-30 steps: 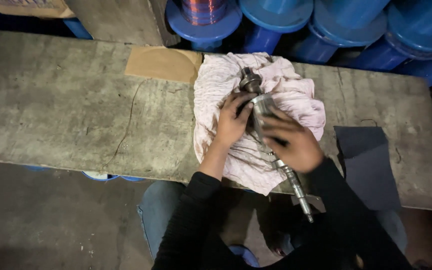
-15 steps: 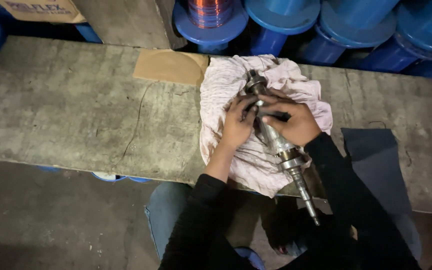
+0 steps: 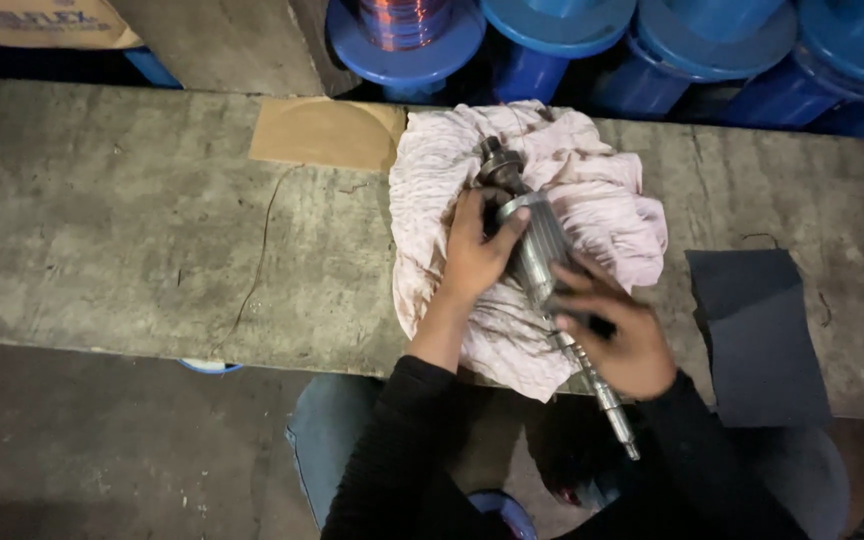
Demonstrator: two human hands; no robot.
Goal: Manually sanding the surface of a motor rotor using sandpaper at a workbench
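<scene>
armature-like metal shaft (image 3: 542, 262) lies slanted across a crumpled pink cloth (image 3: 592, 190) on the long grey workbench (image 3: 132, 230), its thin end pointing toward five o'clock past the bench edge. left hand (image 3: 477, 250) is wrapped around the ribbed core at nine o'clock of the shaft, while right hand (image 3: 617, 335) is closed on the shaft lower down. dark sanding sheet (image 3: 757, 330) rests at three o'clock and a tan card (image 3: 327, 135) at eleven o'clock of the cloth.

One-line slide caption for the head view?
Both hands, left and right, grip a metal rotor shaft over a pink cloth on a workbench.
</scene>
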